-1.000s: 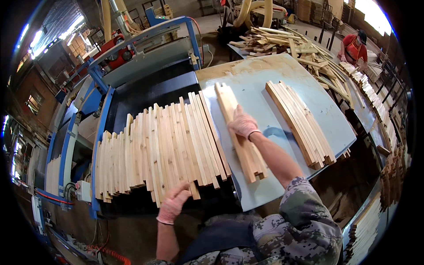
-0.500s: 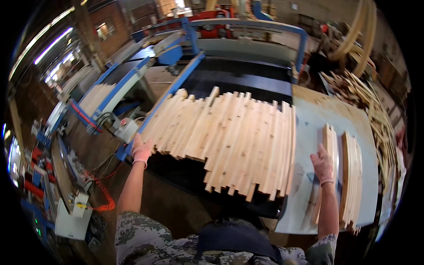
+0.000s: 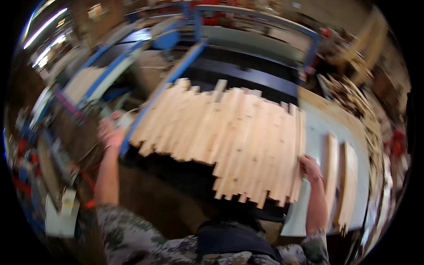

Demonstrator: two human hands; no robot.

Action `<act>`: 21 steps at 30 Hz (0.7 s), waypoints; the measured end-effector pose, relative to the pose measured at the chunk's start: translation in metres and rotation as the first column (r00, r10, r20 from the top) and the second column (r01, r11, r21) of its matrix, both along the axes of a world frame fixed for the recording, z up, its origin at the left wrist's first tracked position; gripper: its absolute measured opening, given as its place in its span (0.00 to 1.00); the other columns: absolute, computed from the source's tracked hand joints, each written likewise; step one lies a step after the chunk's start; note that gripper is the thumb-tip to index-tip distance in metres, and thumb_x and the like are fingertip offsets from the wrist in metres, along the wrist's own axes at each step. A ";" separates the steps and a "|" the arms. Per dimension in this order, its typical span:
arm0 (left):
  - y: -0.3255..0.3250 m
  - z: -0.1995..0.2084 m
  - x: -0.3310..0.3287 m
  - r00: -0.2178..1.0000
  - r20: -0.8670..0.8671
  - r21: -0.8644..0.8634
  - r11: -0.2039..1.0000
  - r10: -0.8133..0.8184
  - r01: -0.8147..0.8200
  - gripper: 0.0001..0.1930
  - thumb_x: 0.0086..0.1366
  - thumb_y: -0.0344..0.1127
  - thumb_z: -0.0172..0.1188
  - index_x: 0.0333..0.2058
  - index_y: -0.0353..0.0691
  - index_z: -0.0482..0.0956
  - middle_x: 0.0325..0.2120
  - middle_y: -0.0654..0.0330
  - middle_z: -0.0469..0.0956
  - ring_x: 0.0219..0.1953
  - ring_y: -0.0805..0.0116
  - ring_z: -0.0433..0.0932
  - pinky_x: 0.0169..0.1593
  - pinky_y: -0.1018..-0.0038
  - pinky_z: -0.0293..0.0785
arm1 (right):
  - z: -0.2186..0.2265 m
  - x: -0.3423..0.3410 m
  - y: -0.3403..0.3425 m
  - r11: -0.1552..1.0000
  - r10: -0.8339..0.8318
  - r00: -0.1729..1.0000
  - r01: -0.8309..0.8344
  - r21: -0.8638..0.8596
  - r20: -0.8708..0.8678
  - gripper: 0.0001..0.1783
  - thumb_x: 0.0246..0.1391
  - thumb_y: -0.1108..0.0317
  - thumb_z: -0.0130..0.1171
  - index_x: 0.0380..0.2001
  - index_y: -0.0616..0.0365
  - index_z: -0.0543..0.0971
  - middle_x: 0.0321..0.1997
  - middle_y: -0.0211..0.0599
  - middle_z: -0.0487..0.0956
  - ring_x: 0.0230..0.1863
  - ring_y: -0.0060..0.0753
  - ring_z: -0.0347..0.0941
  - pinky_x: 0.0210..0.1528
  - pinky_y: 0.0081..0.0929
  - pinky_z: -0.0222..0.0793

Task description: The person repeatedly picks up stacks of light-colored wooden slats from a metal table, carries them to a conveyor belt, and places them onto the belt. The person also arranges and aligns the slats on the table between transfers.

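A wide row of pale wooden strips [image 3: 221, 132] lies side by side on a black conveyor belt [image 3: 247, 79], with uneven ends near and far. My right hand [image 3: 312, 168], in a pinkish glove, has its fingers curled against the outermost strip on the row's right edge. My left hand [image 3: 110, 134], also gloved, is off the row, left of the blue side rail [image 3: 163, 95]. It is blurred, but its fingers look apart and nothing shows in them.
To the right, a pale board table [image 3: 316, 128] carries two stacks of strips, a nearer stack [image 3: 330, 172] and a farther stack [image 3: 348, 185]. Scrap wood [image 3: 373, 119] is heaped beyond it. A second blue-framed conveyor [image 3: 101, 79] stands at the left, and a blue frame [image 3: 260, 15] spans the belt's far end.
My left hand has left the row's left corner and moved outward to the left. My right hand has come left from beside the nearer stack to the row's right edge. The view has shifted slightly.
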State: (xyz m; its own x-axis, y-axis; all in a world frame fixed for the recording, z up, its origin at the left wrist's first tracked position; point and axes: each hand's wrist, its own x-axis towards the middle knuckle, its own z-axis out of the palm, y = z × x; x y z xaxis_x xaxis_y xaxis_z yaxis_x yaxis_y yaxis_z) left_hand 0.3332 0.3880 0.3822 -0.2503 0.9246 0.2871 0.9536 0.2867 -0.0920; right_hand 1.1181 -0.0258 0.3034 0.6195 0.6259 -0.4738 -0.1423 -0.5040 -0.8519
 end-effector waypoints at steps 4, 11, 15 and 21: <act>-0.010 -0.001 -0.023 0.999 -0.021 0.052 0.998 -0.033 0.034 0.51 0.66 0.56 0.68 0.79 0.40 0.56 0.79 0.43 0.58 0.79 0.45 0.59 0.80 0.53 0.57 | -0.018 0.001 0.013 0.997 -0.007 0.989 -0.005 0.076 0.148 0.28 0.60 0.60 0.68 0.58 0.68 0.84 0.40 0.29 0.85 0.36 0.22 0.76 0.39 0.27 0.73; -0.010 0.011 -0.003 1.000 0.011 -0.012 1.000 -0.011 0.011 0.50 0.67 0.49 0.70 0.80 0.43 0.53 0.80 0.45 0.56 0.80 0.46 0.59 0.78 0.53 0.59 | 0.034 -0.037 0.019 0.949 0.208 0.673 0.036 -0.313 0.710 0.37 0.62 0.59 0.58 0.75 0.49 0.71 0.48 0.59 0.87 0.52 0.63 0.84 0.56 0.49 0.79; -0.017 0.036 0.000 0.999 0.024 -0.120 0.992 -0.031 0.034 0.51 0.66 0.49 0.71 0.80 0.42 0.53 0.80 0.44 0.56 0.80 0.45 0.58 0.79 0.55 0.58 | 0.069 -0.059 0.003 0.917 0.274 0.583 0.080 -0.390 0.765 0.39 0.64 0.58 0.56 0.78 0.48 0.65 0.44 0.53 0.88 0.48 0.59 0.86 0.52 0.53 0.79; -0.002 0.010 0.001 0.953 0.244 0.138 0.979 -0.181 0.151 0.47 0.70 0.44 0.69 0.80 0.38 0.54 0.80 0.43 0.57 0.81 0.46 0.56 0.81 0.56 0.53 | 0.070 -0.027 -0.045 0.887 0.328 0.456 0.152 -0.436 0.827 0.39 0.65 0.59 0.55 0.78 0.53 0.63 0.49 0.53 0.88 0.50 0.58 0.86 0.55 0.53 0.79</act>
